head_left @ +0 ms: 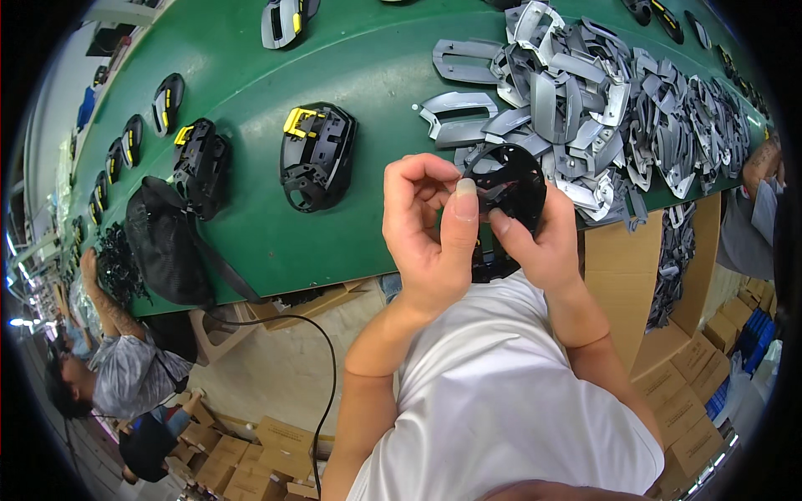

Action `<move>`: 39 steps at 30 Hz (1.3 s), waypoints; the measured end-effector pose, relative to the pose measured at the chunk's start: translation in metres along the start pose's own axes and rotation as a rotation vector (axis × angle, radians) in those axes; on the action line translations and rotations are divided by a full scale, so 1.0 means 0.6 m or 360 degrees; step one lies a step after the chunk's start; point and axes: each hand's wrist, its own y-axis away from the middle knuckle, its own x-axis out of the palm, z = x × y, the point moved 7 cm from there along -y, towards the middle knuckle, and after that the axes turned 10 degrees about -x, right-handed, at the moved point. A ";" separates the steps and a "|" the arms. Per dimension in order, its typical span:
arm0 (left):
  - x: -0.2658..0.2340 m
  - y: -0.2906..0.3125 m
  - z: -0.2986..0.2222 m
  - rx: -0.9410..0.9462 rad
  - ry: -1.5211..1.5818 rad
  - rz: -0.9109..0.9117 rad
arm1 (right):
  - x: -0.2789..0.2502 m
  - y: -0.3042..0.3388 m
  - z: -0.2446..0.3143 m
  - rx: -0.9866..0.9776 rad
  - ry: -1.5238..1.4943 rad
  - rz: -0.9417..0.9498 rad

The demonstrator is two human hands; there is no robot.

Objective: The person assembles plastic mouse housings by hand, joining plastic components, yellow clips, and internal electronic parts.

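Left hand (428, 230): pinching black plastic shell (525, 185) by left rim | right hand (547, 240): gripping its right side | kinda sandwiched between both

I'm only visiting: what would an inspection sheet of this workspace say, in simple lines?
Surface: green table.
Job's things: a glossy black part held above the table edge; a heap of grey parts; a black-and-yellow body standing apart.
Clutter: black bag and small black bits near the edge.
Hands: right hand grips the black part; left hand is at its left side, grip unclear.
Cables: one black cable hanging below the table.
Surroundings: cartons on the floor; co-workers both sides.
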 end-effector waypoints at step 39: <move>-0.002 -0.022 0.032 -0.0051 0.0038 0.0031 | -0.006 -0.024 -0.010 -0.0346 0.0202 -0.0072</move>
